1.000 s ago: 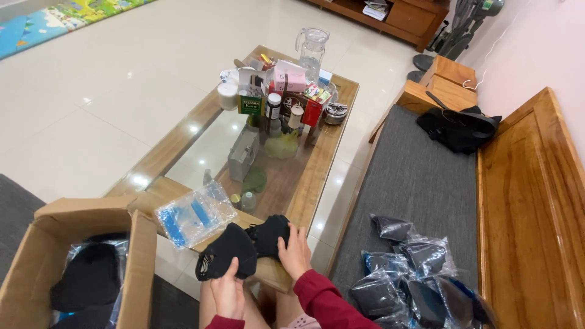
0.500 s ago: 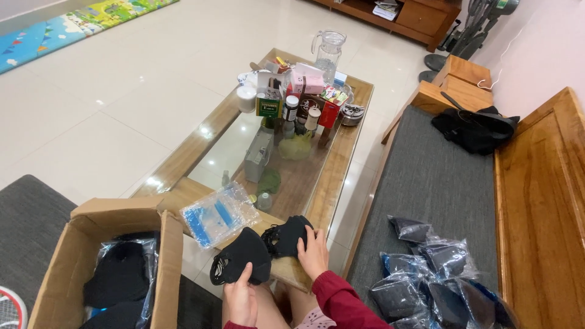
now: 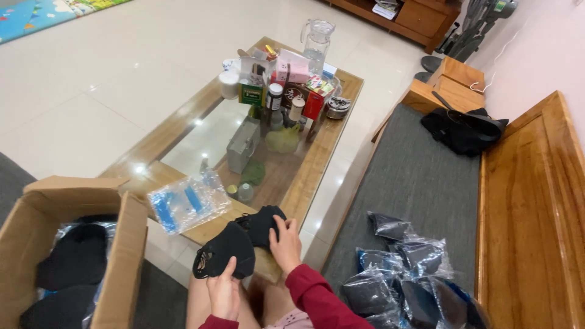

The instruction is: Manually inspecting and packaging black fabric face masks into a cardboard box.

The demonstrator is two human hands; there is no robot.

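While my hands rest on two black masks at the near corner of the counter, little has changed in the last second: my head has tipped a shade, so the box at my left shows more of its flap, but the masks lie where they lay. My left hand pinches the lower edge of the nearer mask, fingers closed on it; my right hand lies flat and half open on the farther mask, pressing more than gripping. The pair touch, overlapping at the middle, so the work sits at the same stage, masks being squared up. Just beyond my left hand is a clear bag with blue print. To my right, bagged masks heap on the bench cushion, cut off by the frame's edge. Dark bundles fill the box, too shadowed to tell apart. The clutter of jars at the far end is too small to sort.
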